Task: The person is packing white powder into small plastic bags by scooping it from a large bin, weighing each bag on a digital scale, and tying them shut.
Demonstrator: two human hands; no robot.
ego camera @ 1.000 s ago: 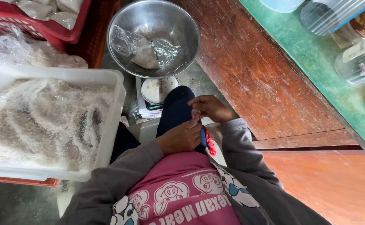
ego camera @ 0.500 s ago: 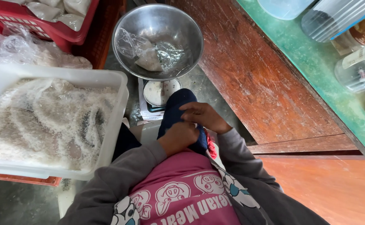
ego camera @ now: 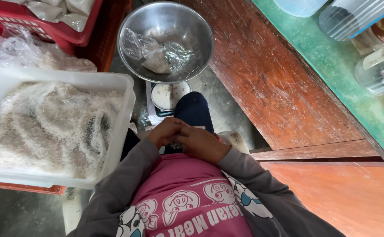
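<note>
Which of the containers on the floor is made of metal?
The round steel bowl sitting on the scale, holding a small clear bag. The white tub and red basket are plastic.

Below you lies a grey concrete floor [ego camera: 227, 103], dusty and stained. To your right stands a piece of reddish-brown wooden furniture [ego camera: 284, 83], its boards scratched and worn pale in places, with a smoother orange-brown panel [ego camera: 350, 197] lower down. On top of it runs a green worktop [ego camera: 332, 74], scuffed along its edge, carrying clear plastic containers [ego camera: 354, 17] and jars [ego camera: 378, 70]. Soft, even daylight falls over everything; you see no hard shadows, walls or windows.
</note>
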